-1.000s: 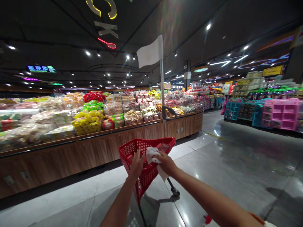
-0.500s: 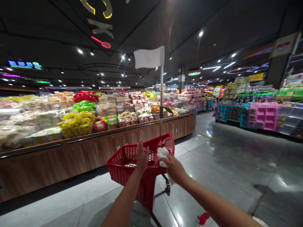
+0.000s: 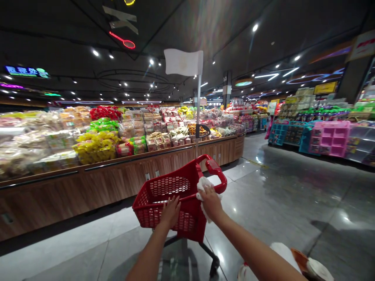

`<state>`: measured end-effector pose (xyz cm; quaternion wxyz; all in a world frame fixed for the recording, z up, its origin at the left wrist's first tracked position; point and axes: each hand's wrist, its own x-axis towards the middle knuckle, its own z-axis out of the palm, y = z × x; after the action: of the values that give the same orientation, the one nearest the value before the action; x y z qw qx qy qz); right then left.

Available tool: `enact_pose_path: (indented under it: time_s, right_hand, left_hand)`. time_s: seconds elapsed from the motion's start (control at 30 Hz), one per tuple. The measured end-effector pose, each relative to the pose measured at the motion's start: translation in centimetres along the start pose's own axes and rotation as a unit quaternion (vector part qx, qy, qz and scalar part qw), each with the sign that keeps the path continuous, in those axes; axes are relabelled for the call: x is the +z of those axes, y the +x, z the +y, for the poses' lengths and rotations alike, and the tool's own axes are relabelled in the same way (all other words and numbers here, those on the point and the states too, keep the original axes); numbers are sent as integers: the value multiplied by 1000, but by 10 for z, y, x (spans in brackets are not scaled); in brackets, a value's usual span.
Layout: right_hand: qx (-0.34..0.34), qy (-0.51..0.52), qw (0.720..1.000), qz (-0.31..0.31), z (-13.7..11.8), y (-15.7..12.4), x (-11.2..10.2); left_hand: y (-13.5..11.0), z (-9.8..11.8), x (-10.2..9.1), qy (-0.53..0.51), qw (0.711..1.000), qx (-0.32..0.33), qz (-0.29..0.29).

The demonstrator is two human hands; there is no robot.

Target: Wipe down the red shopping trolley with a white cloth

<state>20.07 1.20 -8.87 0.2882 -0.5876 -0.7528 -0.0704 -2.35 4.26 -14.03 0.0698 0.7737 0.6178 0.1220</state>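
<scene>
A red plastic shopping cart basket (image 3: pixel 166 187) with a mesh wall stands on small wheels just in front of me. My right hand (image 3: pixel 211 203) grips a crumpled white cloth (image 3: pixel 202 188) against the basket's red rim, just below its curved handle (image 3: pixel 215 167). My left hand (image 3: pixel 170 212) lies with fingers spread on the basket's near side. A thin pole (image 3: pixel 198 105) rises behind the basket and carries a white flag (image 3: pixel 183 62). The basket's underside is partly hidden by the basket itself.
A long wooden-fronted display counter (image 3: pixel 117 185) piled with bagged foods runs along the left. Pink and blue shelf racks (image 3: pixel 328 138) stand at the right. Polished grey tile floor (image 3: pixel 278 203) lies between them. An orange-and-white item (image 3: pixel 310 267) shows at the bottom right corner.
The basket has swung round, showing its handle at the right. My left hand has dropped from raised onto the basket's side. My right hand and cloth have shifted along the rim.
</scene>
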Motion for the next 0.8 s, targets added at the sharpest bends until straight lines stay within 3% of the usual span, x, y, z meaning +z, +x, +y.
enact_pose_path:
  time_s: [0.07,0.13,0.27,0.37,0.47,0.6,0.67,0.73,0.8]
  right_hand:
    - [-32,9,999,-14,-3,2,21]
    - [-66,3,997,-25,6,5,29]
    - [-129,-30,991,-33,54,17,11]
    - [-113,-46,992,-40,80,24,-1]
    - [-98,-36,991,-80,64,20,14]
    - [-135,-5,983,-121,3,3,55]
    - [-150,3,981,-124,-13,0,65]
    - [-160,2,979,-126,-4,2,58]
    - [-152,-15,980,-124,27,11,37]
  left_hand:
    - [-3,14,-3,-10,1000,8,-13]
    - [-7,19,-8,-9,999,37,-21]
    - [-21,-3,-18,29,999,27,-13]
    - [-30,-25,-19,58,998,-27,-4]
    - [-33,-25,-12,46,998,-37,-5]
    - [-33,-7,1,21,999,-26,-1]
    - [-33,-3,5,6,1000,-5,-6]
    - [-33,-3,7,-4,1000,7,-12]
    - [-34,-6,8,-6,1000,16,-11]
